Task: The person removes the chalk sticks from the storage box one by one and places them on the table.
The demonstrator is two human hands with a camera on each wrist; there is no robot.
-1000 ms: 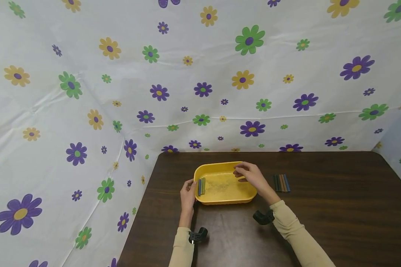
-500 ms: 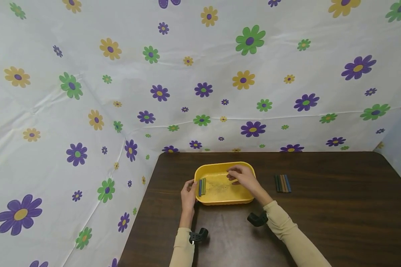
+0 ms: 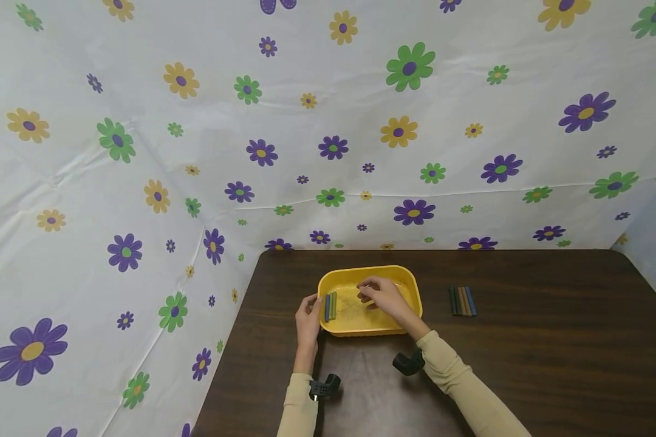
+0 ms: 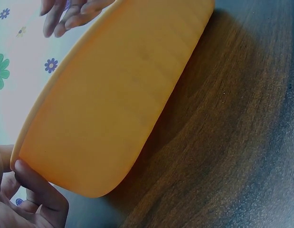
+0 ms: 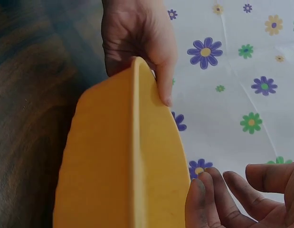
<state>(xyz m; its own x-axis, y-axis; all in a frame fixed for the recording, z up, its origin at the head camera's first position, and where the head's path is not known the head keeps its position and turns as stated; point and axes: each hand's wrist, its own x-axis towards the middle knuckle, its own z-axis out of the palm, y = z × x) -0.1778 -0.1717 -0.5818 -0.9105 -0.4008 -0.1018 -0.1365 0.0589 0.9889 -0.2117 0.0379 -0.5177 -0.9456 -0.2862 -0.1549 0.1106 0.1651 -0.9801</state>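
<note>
1. Moved since the earlier frame: right hand (image 3: pixel 384 297), from over the right end of the yellow tray (image 3: pixel 355 318) to above its middle; right sleeve (image 3: pixel 461 382) shifted leftward with it.
2. Unmoved: tray, left hand (image 3: pixel 308 321), all sticks.
3. Right hand's grip: fingers loosely bent, thumb apart from them, nothing seen within; raised above the tray floor.
4. Left hand's grip: clamped on the rim at the tray's left end, thumb and fingers on either side of the wall.
5. Yellow tray: one, oblong, rounded corners, on the dark wood table (image 3: pixel 552 340).
6. Blue stick (image 3: pixel 327 308): one, inside the tray, nearest its left wall.
7. Green sticks (image 3: pixel 334 305): two, side by side, inside the tray, just right of the blue one.
8. Row of sticks (image 3: pixel 462 301): dark green, brown and blue, well apart from the tray, to its right; exact count cannot be told.
9. Flowered cloth (image 3: pixel 290 79): white, hanging behind the tray and to its left.
</note>
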